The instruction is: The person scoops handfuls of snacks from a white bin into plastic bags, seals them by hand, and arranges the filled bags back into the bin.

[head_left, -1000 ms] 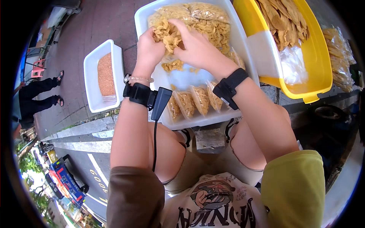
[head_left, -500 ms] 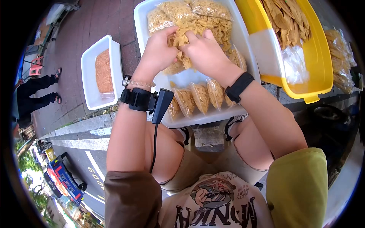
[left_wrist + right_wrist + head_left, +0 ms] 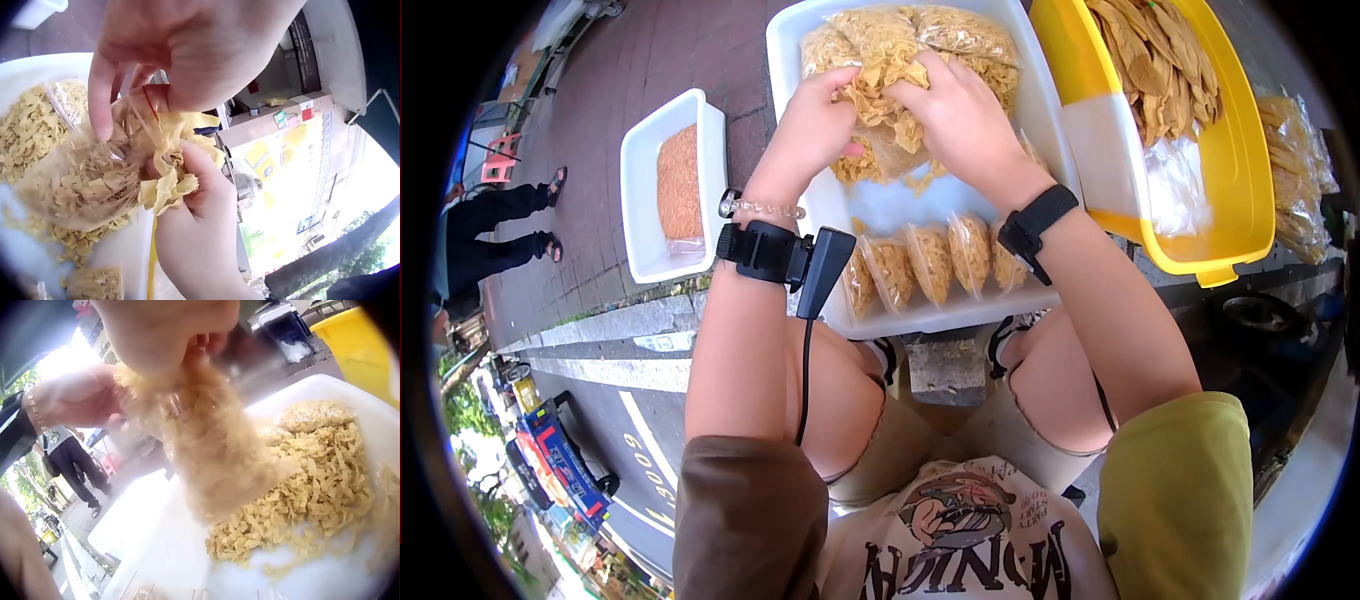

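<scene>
Both hands are over the white tub (image 3: 788,80). The left hand (image 3: 812,130) curls its fingers at one side of a clear bag (image 3: 897,157) of yellow flat strips; the right hand (image 3: 968,122) grips the other side. Strips (image 3: 885,85) stick out of the mouth between them. In the left wrist view a red line (image 3: 152,103) marks the bag's edge, beneath the left hand (image 3: 206,53), and the right hand's thumb presses on the strips (image 3: 169,181). Blurred in the right wrist view, the bag (image 3: 212,450) hangs tilted over loose strips (image 3: 312,487).
Filled bags (image 3: 928,262) stand along the tub's near side; more bags (image 3: 965,35) lie at its far end. To the left is a white tub (image 3: 634,200) of orange-brown bits, to the right a yellow tub (image 3: 1250,200) with brown pieces and clear plastic. Someone's legs (image 3: 510,225) show farther left.
Both hands have shifted slightly right in the head view. The bag's filled lower part now shows below them, where earlier the hands and loose strips mostly covered it.
</scene>
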### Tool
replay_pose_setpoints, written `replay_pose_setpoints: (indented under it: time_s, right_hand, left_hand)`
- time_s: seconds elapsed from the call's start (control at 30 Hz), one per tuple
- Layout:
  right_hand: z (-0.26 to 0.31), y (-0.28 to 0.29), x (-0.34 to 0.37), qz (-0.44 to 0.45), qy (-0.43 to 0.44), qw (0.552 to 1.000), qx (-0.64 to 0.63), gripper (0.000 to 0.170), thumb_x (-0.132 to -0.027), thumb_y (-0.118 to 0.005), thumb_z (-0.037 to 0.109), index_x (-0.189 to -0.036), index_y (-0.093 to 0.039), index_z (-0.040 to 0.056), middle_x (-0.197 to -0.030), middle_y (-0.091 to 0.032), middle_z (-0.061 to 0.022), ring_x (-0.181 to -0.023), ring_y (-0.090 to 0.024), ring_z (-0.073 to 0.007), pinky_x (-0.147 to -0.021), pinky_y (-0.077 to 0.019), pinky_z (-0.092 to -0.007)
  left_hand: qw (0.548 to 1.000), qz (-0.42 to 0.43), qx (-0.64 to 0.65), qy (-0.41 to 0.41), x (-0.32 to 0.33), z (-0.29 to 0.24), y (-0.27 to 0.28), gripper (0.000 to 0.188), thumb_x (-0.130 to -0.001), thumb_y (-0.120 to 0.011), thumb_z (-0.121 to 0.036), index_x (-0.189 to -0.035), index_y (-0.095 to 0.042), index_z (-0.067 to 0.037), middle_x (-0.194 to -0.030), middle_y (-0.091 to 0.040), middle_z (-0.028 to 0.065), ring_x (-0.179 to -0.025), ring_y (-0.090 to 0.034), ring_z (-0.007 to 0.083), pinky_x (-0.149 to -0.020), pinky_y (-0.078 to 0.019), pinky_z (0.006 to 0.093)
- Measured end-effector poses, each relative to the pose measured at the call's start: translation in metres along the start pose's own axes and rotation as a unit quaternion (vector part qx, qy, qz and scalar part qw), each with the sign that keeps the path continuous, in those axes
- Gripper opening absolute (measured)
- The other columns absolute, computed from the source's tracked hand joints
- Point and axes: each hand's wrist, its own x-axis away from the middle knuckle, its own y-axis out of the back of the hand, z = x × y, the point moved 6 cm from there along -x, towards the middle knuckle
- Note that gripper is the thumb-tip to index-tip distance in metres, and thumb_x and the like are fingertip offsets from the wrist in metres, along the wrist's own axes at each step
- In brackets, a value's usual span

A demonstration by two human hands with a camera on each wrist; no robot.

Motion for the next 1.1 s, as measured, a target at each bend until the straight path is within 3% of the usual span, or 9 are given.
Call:
replay_pose_setpoints:
  time_s: [0.17, 0.3, 0.4, 0.5, 0.57, 0.63, 0.7, 0.93, 1.1]
  right_hand:
    - [0.008, -0.002, -0.005, 0.135, -0.021, 0.990, 0.021, 0.043, -0.077, -0.057, 0.006, -0.118, -0.054, 0.0152, -0.083, -0.058, -0.0103, -0.090, -0.059, -0.0303, -0.073, -0.0503, -0.0392]
    - [0.016, 0.003, -0.001, 0.100, 0.045, 0.994, -0.020, 0.054, -0.077, -0.055, 0.003, -0.129, -0.046, 0.0169, -0.076, -0.058, -0.0109, -0.090, -0.058, -0.0317, -0.077, -0.0496, -0.0389]
    - [0.022, -0.006, 0.001, 0.132, 0.073, 0.987, -0.054, 0.057, -0.077, -0.055, 0.001, -0.131, -0.045, 0.0161, -0.082, -0.058, -0.0129, -0.091, -0.057, -0.0319, -0.081, -0.0480, -0.0393]
    - [0.022, -0.002, 0.000, 0.105, 0.041, 0.992, -0.051, 0.056, -0.076, -0.055, 0.000, -0.129, -0.048, 0.0151, -0.094, -0.058, -0.0152, -0.092, -0.055, -0.0313, -0.084, -0.0461, -0.0393]
    - [0.016, -0.004, -0.001, 0.151, -0.024, 0.985, -0.084, 0.056, -0.073, -0.057, -0.001, -0.127, -0.051, 0.0137, -0.105, -0.055, -0.0155, -0.096, -0.053, -0.0314, -0.086, -0.0449, -0.0404]
    - [0.019, -0.006, -0.001, 0.144, 0.014, 0.987, -0.072, 0.056, -0.072, -0.058, -0.002, -0.126, -0.052, 0.0130, -0.107, -0.055, -0.0156, -0.097, -0.052, -0.0324, -0.087, -0.0445, -0.0410]
    - [0.024, -0.006, -0.001, 0.137, 0.052, 0.987, -0.060, 0.056, -0.071, -0.060, -0.002, -0.124, -0.053, 0.0123, -0.108, -0.055, -0.0158, -0.099, -0.052, -0.0333, -0.087, -0.0441, -0.0415]
    - [0.017, -0.010, 0.009, 0.166, -0.022, 0.978, -0.123, 0.060, -0.073, -0.067, 0.005, -0.129, -0.048, 0.0094, -0.108, -0.055, -0.0210, -0.098, -0.052, -0.0388, -0.088, -0.0445, -0.0423]
    - [0.016, -0.018, 0.013, 0.057, -0.094, 0.977, -0.182, 0.057, -0.079, -0.069, 0.012, -0.129, -0.045, 0.0031, -0.101, -0.057, -0.0222, -0.089, -0.054, -0.0403, -0.084, -0.0456, -0.0441]
  left_hand:
    - [0.993, 0.082, -0.062, 0.057, 0.011, -0.003, 0.001, 0.046, -0.087, -0.039, -0.001, -0.132, -0.050, -0.006, -0.114, -0.061, 0.0093, -0.100, -0.061, 0.0148, -0.073, -0.0559, 0.0301]
    - [0.992, 0.080, -0.047, 0.085, 0.016, 0.006, -0.003, 0.048, -0.086, -0.040, 0.000, -0.132, -0.049, -0.006, -0.110, -0.062, 0.0094, -0.093, -0.062, 0.0151, -0.072, -0.0542, 0.0292]
    - [0.979, 0.092, -0.178, -0.030, -0.011, 0.023, 0.003, 0.050, -0.084, -0.043, 0.001, -0.133, -0.047, -0.006, -0.112, -0.059, 0.0094, -0.088, -0.062, 0.0158, -0.072, -0.0523, 0.0277]
    - [0.989, 0.068, -0.103, -0.080, -0.015, 0.024, 0.011, 0.045, -0.082, -0.048, 0.002, -0.127, -0.050, -0.004, -0.106, -0.058, 0.0092, -0.084, -0.062, 0.0156, -0.071, -0.0510, 0.0262]
    - [0.973, -0.134, -0.083, -0.170, -0.008, 0.005, 0.029, 0.034, -0.081, -0.051, 0.002, -0.114, -0.056, -0.001, -0.093, -0.061, 0.0082, -0.080, -0.063, 0.0137, -0.070, -0.0519, 0.0255]
    - [0.963, -0.207, -0.095, -0.148, -0.005, 0.004, 0.037, 0.023, -0.083, -0.051, -0.004, -0.104, -0.058, 0.001, -0.084, -0.063, 0.0077, -0.072, -0.064, 0.0129, -0.066, -0.0530, 0.0250]
    - [0.986, 0.023, -0.127, 0.105, -0.008, 0.028, 0.017, 0.023, -0.085, -0.051, -0.011, -0.103, -0.057, 0.001, -0.084, -0.063, 0.0086, -0.068, -0.065, 0.0149, -0.063, -0.0542, 0.0257]
    - [0.949, -0.106, -0.249, -0.164, 0.000, -0.001, 0.004, 0.014, -0.086, -0.052, -0.012, -0.088, -0.054, 0.002, -0.073, -0.061, 0.0180, -0.066, -0.062, 0.0315, -0.063, -0.0490, 0.0391]
    - [0.949, -0.149, -0.170, -0.221, 0.010, -0.024, 0.005, 0.013, -0.086, -0.053, -0.012, -0.089, -0.053, 0.001, -0.077, -0.060, 0.0210, -0.073, -0.059, 0.0386, -0.067, -0.0473, 0.0432]
